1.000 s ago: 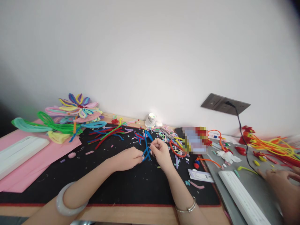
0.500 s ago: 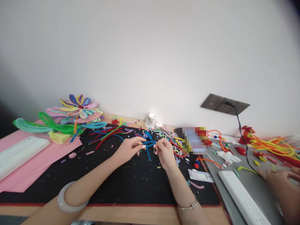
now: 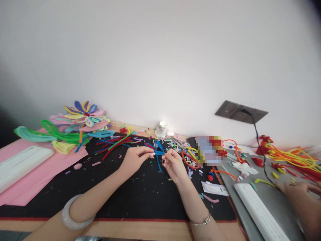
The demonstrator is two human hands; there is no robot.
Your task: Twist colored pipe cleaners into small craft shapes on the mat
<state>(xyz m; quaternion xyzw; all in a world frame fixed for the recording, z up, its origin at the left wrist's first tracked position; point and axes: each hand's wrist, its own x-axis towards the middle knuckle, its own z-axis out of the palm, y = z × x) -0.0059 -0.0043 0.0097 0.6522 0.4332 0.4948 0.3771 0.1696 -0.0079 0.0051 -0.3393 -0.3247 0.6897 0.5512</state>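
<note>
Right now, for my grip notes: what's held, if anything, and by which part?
Blue fuzzy strands: the right hand pinches the crosswise ones' right end; the left hand is opposite, its hold unclear.

Left hand (image 3: 134,160) and right hand (image 3: 175,166) pinch blue stems (image 3: 158,163) (crossed) above black mat (image 3: 140,197).

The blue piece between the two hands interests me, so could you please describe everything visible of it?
The blue piece looks made of fuzzy, bendable stems. Loop-like strands spread at its far end, others run crosswise near its middle, and a slim tail points toward the person. The right hand pinches it at the right; the left hand has fingertips at its left side, their grip unclear. It is over the black mat; contact cannot be told.
</note>
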